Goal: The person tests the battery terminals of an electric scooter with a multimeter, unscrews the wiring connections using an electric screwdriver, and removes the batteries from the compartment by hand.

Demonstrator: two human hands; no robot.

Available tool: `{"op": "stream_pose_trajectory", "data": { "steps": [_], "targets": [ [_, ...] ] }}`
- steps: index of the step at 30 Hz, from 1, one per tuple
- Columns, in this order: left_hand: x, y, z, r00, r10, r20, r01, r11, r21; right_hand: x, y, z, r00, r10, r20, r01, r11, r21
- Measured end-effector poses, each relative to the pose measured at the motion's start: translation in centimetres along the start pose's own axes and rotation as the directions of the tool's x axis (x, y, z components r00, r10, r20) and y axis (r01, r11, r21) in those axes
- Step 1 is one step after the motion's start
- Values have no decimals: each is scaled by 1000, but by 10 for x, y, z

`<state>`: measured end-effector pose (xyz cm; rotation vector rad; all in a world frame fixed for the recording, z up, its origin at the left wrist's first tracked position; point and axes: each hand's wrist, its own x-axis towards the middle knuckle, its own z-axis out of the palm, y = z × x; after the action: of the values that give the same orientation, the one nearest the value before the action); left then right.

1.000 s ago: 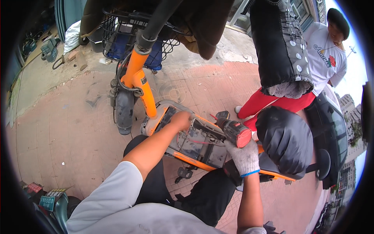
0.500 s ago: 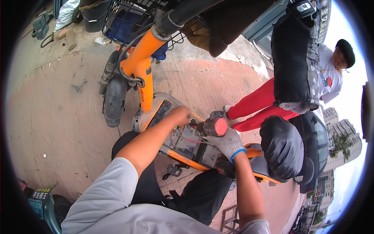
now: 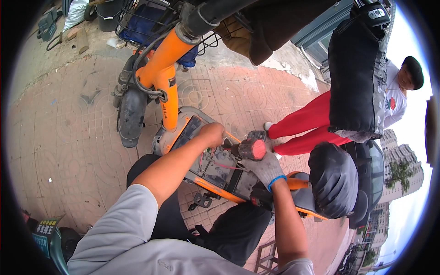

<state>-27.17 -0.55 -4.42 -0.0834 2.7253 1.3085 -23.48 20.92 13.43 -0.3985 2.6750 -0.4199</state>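
Observation:
An orange electric scooter (image 3: 166, 101) stands before me with its floor compartment (image 3: 219, 172) uncovered, showing dark plastic and thin red wires. My right hand (image 3: 265, 169), in a grey work glove with a blue cuff, grips a dark power drill (image 3: 247, 149) with a red rear end. The drill lies over the compartment's far edge, its front toward the left. My bare left hand (image 3: 212, 135) is closed by the front of the drill, over that same edge; its fingertips are partly hidden, and I cannot make out what they hold.
A person in red trousers (image 3: 300, 117) stands just beyond the scooter. A black padded handlebar cover (image 3: 357, 80) hangs at upper right, above a black-covered seat (image 3: 333, 178). A wire basket (image 3: 146, 25) is at the front. A dark car (image 3: 370, 174) stands behind.
The view has shifted slightly, and the scooter's front appears a little further left. Both hands keep nearly the same place, with the drill still in the right one.

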Motion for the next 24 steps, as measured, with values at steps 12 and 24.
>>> {"op": "stream_pose_trajectory", "data": {
  "steps": [12,24],
  "targets": [
    [3,0,0,1000,17,21,-17,1000,21,0,4,-4,997,-72,23,71,997,18],
    [-19,13,-18,925,361,118,-320,907,-273,55,0,-32,769,-558,312,638,707,-306]
  ]
}}
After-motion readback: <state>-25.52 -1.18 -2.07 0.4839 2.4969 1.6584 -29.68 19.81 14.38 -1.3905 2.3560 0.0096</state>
